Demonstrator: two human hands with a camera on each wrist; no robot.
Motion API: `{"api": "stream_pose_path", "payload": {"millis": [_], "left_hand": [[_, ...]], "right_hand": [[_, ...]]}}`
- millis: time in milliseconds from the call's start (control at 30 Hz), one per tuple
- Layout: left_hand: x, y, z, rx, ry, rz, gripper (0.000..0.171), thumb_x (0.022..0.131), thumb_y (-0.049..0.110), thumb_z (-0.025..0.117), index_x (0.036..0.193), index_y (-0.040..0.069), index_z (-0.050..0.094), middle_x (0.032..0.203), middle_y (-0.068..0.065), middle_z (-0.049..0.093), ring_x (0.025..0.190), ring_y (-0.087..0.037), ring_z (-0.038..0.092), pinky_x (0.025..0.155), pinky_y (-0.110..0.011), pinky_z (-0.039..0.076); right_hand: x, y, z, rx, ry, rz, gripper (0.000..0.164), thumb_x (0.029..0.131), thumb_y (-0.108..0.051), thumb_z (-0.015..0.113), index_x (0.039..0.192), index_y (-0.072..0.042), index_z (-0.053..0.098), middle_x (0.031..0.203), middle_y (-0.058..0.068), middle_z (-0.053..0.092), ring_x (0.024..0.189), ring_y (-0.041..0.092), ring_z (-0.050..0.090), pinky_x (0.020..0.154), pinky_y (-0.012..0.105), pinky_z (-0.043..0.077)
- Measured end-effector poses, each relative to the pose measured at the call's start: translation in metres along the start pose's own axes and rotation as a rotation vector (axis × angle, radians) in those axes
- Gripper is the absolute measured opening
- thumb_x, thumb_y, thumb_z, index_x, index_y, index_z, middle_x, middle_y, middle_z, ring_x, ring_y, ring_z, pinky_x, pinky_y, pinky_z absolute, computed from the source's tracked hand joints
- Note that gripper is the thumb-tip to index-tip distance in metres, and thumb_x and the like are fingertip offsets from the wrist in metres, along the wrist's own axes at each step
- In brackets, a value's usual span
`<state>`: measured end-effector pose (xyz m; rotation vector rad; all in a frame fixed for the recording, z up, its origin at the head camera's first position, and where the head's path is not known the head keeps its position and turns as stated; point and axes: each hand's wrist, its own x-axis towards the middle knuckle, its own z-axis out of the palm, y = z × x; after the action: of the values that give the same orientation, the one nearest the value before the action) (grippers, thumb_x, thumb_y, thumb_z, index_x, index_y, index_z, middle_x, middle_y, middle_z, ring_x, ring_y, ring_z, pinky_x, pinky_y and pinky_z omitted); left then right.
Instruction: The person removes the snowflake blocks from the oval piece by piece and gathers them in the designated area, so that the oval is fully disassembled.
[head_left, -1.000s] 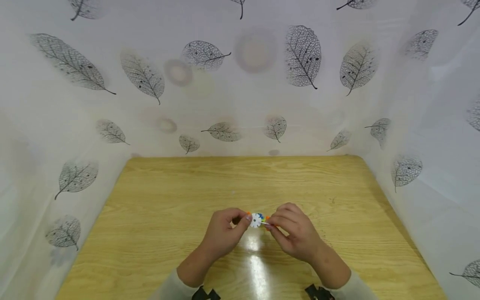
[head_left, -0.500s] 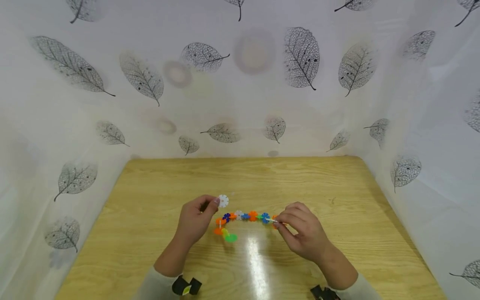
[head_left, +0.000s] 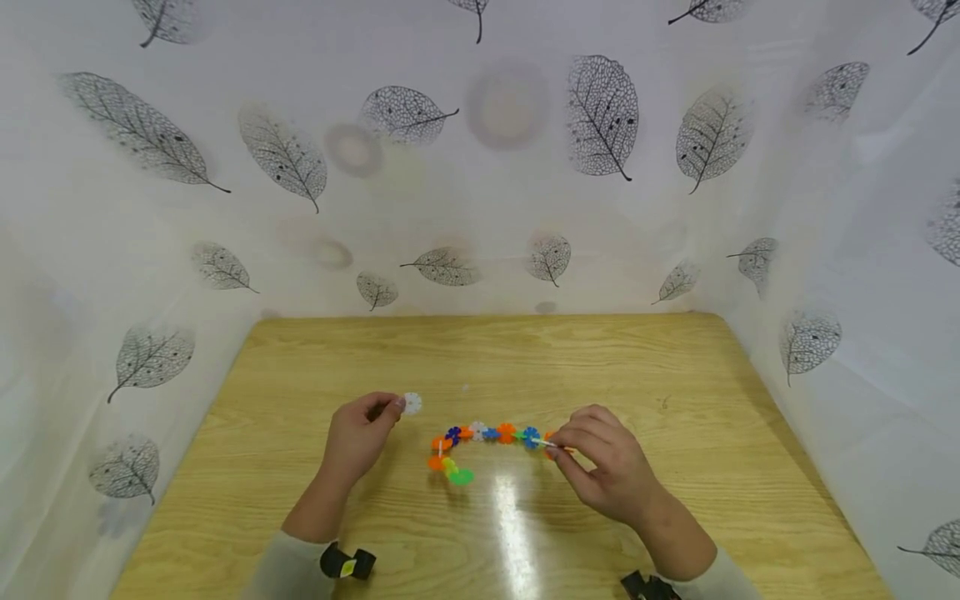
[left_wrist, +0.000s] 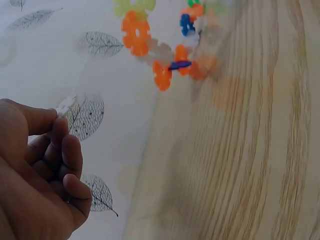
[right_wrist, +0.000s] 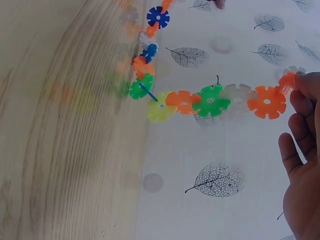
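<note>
My left hand (head_left: 358, 437) pinches a single white notched disc (head_left: 412, 403) between thumb and fingertips, left of the chain and apart from it. In the left wrist view that white disc (left_wrist: 66, 104) shows nearly edge-on. My right hand (head_left: 607, 458) pinches the end of a chain of interlocking snowflake discs (head_left: 506, 432). Orange, blue, white, green and yellow discs make up the chain, which runs leftward and curls toward me, ending in a green disc (head_left: 461, 477). The right wrist view shows an orange disc (right_wrist: 287, 82) at my right fingertips, with a whitish disc partly hidden behind them.
A wood-grain table (head_left: 337, 358) with a glossy light streak lies beneath both hands. Leaf-printed white sheeting (head_left: 495, 192) rises at the back and both sides. Black straps with small boxes (head_left: 347, 563) sit at my wrists.
My hands were close together with the white disc between them. My left hand has since moved left with that disc, while my right hand shifted slightly right. The chain now shows stretched out leftward.
</note>
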<state>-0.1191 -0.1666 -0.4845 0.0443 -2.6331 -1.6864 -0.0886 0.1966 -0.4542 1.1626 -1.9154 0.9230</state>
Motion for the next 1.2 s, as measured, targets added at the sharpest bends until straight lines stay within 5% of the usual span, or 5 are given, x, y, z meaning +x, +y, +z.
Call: {"api": "stream_pose_path", "payload": {"millis": [367,733,1200], "left_hand": [[0.015,-0.026,-0.023,0.166,0.011,-0.073,0.036,0.105,0.038,0.063,0.115,0.006,0.076,0.101,-0.010,0.074,0.087,-0.020,0.063,0.073,-0.032,0.052],[0.025,-0.048,-0.035,0.303,0.036,-0.127,0.039,0.105,0.033,0.061,0.119,0.000,0.074,0.113,-0.017,0.073,0.106,-0.034,0.067,0.090,-0.050,0.053],[0.035,-0.064,-0.047,0.432,-0.007,-0.130,0.035,0.104,0.028,0.061,0.112,-0.002,0.075,0.112,-0.021,0.073,0.104,-0.039,0.068,0.090,-0.055,0.052]], "right_hand": [[0.001,-0.001,-0.001,0.001,0.003,0.000,0.014,0.101,-0.018,0.070,0.093,-0.007,0.075,0.088,0.001,0.073,0.080,0.020,0.062,0.078,0.033,0.050],[0.002,-0.003,-0.001,0.008,0.009,-0.009,0.014,0.100,-0.017,0.070,0.093,-0.006,0.075,0.088,0.002,0.073,0.079,0.019,0.061,0.077,0.032,0.050],[0.004,-0.005,-0.001,0.010,0.004,-0.028,0.014,0.100,-0.016,0.070,0.092,-0.005,0.075,0.088,0.002,0.073,0.079,0.019,0.062,0.077,0.032,0.051]]}}
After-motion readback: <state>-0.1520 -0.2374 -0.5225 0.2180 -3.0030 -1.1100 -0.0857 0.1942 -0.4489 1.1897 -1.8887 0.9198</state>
